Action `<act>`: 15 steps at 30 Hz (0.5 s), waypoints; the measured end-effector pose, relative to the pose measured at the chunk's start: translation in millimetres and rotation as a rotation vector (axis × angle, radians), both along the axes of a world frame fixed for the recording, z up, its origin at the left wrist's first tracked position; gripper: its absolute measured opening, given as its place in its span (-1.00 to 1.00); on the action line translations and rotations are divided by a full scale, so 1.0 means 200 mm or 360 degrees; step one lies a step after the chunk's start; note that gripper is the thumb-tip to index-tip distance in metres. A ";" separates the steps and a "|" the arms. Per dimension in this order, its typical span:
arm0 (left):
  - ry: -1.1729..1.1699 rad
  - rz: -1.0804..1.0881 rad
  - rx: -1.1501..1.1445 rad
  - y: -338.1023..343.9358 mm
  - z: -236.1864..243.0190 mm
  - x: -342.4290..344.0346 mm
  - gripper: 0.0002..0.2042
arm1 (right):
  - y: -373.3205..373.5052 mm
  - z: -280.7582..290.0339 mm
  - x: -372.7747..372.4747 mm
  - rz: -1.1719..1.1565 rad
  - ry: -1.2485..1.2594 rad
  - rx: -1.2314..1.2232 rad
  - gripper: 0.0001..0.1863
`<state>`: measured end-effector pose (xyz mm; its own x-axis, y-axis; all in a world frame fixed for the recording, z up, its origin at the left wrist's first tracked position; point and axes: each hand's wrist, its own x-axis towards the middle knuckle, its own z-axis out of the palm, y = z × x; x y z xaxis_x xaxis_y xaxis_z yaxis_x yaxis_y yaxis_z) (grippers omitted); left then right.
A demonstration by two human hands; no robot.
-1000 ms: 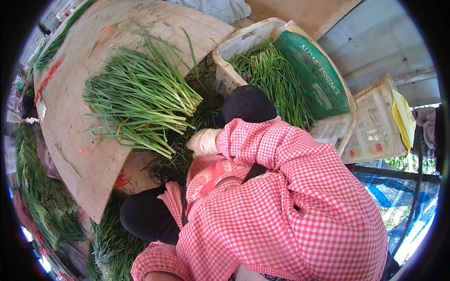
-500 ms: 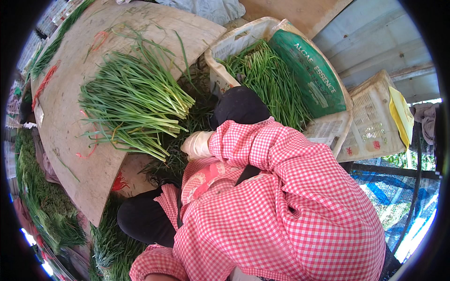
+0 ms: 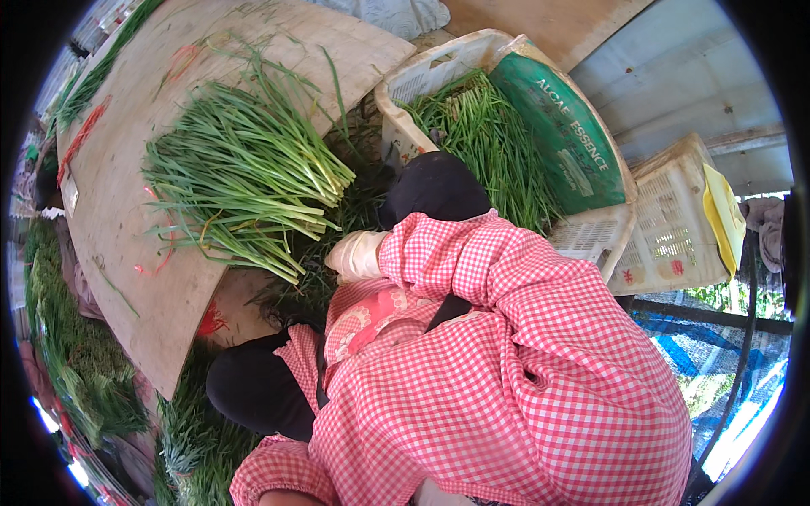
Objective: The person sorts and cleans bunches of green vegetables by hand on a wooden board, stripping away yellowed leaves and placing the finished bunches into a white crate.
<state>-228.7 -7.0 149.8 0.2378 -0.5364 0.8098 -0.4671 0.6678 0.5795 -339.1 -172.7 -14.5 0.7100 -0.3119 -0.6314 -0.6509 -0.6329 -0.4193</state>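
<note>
My right hand [image 3: 355,256], in a cream glove, rests low over my lap beside loose green leaves on the ground. Its fingers point down and away, so their grip is hidden. Just beyond it, a large heap of Chinese chives [image 3: 245,177] lies on a wooden board [image 3: 110,244], pale cut ends toward my hand. My left sleeve [image 3: 283,472], red-and-white checked, shows at the lower edge with a bit of bare forearm; the left hand itself is out of the picture.
A white plastic crate [image 3: 403,126] with a green panel holds more chives [image 3: 489,143] at upper right. Beside it stands another crate [image 3: 666,219] with a yellow sheet. Red ties [image 3: 80,143] lie on the board. Further bundles of greens [image 3: 76,346] line the lower left.
The view has shifted very slightly. My right hand stays in the same place beside the heap, and the chives have not visibly moved.
</note>
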 end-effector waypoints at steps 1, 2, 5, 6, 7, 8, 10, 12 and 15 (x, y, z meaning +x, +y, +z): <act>0.0015 -0.0009 0.0002 0.00 0.01 0.01 -0.77 | 0.00 0.01 0.00 -0.0019 0.0024 0.0009 -0.59; 0.0027 -0.0006 0.0002 0.01 0.01 0.02 -0.77 | 0.00 0.02 0.00 -0.0033 -0.0012 0.0006 -0.59; 0.0088 -0.0021 -0.0006 0.02 0.02 0.04 -0.76 | -0.01 0.04 -0.03 0.0003 -0.0073 -0.0001 -0.59; 0.0113 -0.0034 0.0008 0.03 0.03 0.05 -0.76 | -0.01 0.04 -0.02 0.0002 -0.0057 -0.0003 -0.59; 0.0136 -0.0034 0.0020 0.04 0.03 0.07 -0.76 | 0.00 0.03 -0.01 0.0000 -0.0040 -0.0005 -0.59; 0.0193 -0.0034 0.0026 0.05 0.04 0.08 -0.76 | 0.00 0.02 -0.01 0.0003 -0.0061 -0.0020 -0.59; 0.0351 -0.0048 0.0058 0.06 0.04 0.12 -0.76 | -0.01 0.01 0.00 0.0012 -0.0012 0.0022 -0.60; 0.0574 -0.0019 0.0124 0.08 0.04 0.17 -0.75 | -0.01 -0.01 0.00 -0.0067 -0.0078 0.0089 -0.60; 0.1071 0.0004 0.0420 0.02 -0.04 0.22 -0.75 | -0.04 -0.07 0.04 -0.0178 -0.0187 0.0079 -0.63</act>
